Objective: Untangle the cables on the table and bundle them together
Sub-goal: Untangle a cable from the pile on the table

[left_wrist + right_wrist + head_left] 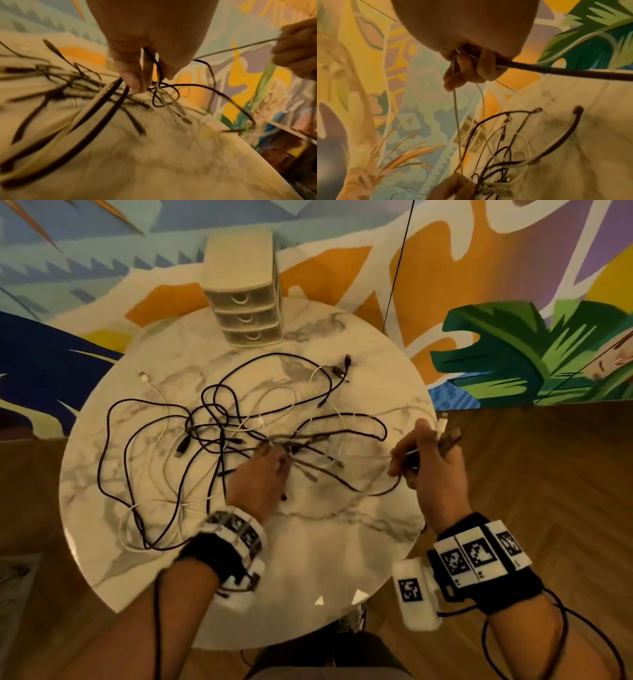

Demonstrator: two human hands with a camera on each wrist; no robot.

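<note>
Left hand (263, 474), fingers curled, pinches the knot of tangled cables (205, 433) on the marble table (308, 542); right hand (428, 463) grips several cable ends, strands taut between.

The round table (342, 542) has a glossy veined marble top, the drawer unit (245, 299) looks like matt cream plastic, and the floor (548, 474) is wood.

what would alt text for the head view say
Two hands work a tangle of black and white cables on a round marble table: the left hand pinches the knot, the right hand grips pulled-out strands.
</note>
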